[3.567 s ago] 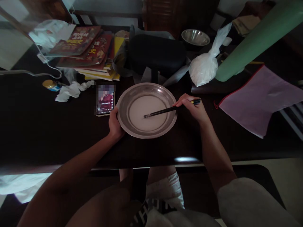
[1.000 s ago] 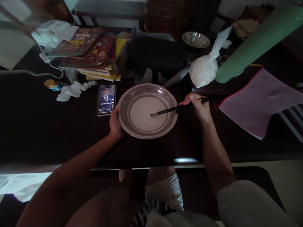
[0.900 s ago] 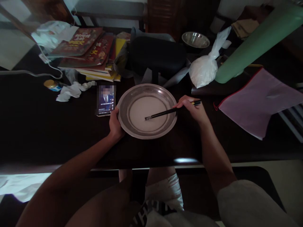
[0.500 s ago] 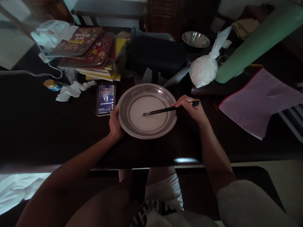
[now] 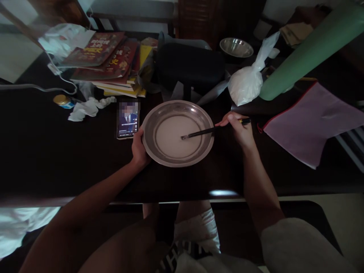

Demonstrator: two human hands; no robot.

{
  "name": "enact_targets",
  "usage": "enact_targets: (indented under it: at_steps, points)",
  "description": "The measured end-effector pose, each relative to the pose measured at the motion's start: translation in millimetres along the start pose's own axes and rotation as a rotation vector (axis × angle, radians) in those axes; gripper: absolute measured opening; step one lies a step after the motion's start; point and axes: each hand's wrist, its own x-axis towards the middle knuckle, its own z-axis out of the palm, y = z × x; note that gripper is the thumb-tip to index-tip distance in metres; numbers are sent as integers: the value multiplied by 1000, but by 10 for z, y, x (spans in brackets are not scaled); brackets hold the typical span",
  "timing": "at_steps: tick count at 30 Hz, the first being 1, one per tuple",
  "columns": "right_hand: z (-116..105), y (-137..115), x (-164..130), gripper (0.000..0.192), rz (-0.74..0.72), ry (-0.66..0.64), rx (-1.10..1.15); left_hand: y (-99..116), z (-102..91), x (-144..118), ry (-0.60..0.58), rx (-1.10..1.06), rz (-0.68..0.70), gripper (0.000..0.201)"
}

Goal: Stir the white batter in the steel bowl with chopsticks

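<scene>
A wide metal basin (image 5: 178,161) stands on the dark table, with a pale, whitish mixture (image 5: 173,132) in it. My left hand (image 5: 139,148) grips the basin's left rim. To the right of the basin, my right hand (image 5: 238,129) is closed around dark chopsticks (image 5: 203,132). Their far ends, with some pale stuff clinging to them, reach into the mixture a little right of the middle. Beside my left hand lies a lit phone (image 5: 127,120).
Stacked books (image 5: 105,57), a crumpled tissue (image 5: 88,108) and a small jar (image 5: 63,101) lie to the left. At the back right are a tied bag of white powder (image 5: 246,86), a metal bowl (image 5: 236,47) and a green cylinder (image 5: 309,51). A purple cloth pouch (image 5: 307,121) lies right.
My right hand has moved to the right, drawing the chopsticks' tips rightward through the whitish mixture. My left hand stays on the basin's rim.
</scene>
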Motion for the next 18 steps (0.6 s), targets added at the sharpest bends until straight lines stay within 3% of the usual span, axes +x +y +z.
enact_targets:
  at_steps: [5, 10, 15, 18]
  points:
    - [26, -11, 8, 37, -13, -162, -35, -7, -7, 6, 7, -4, 2, 18]
    - [4, -22, -2, 39, -6, -12, -14, -21, -29, 20, -17, -5, 14, 18]
    - [18, -13, -4, 36, -17, -161, -47, -18, -29, 25, -17, 18, 5, 21]
    - [9, -18, -1, 38, -1, -67, -59, -15, -14, 17, -19, 20, 8, 22]
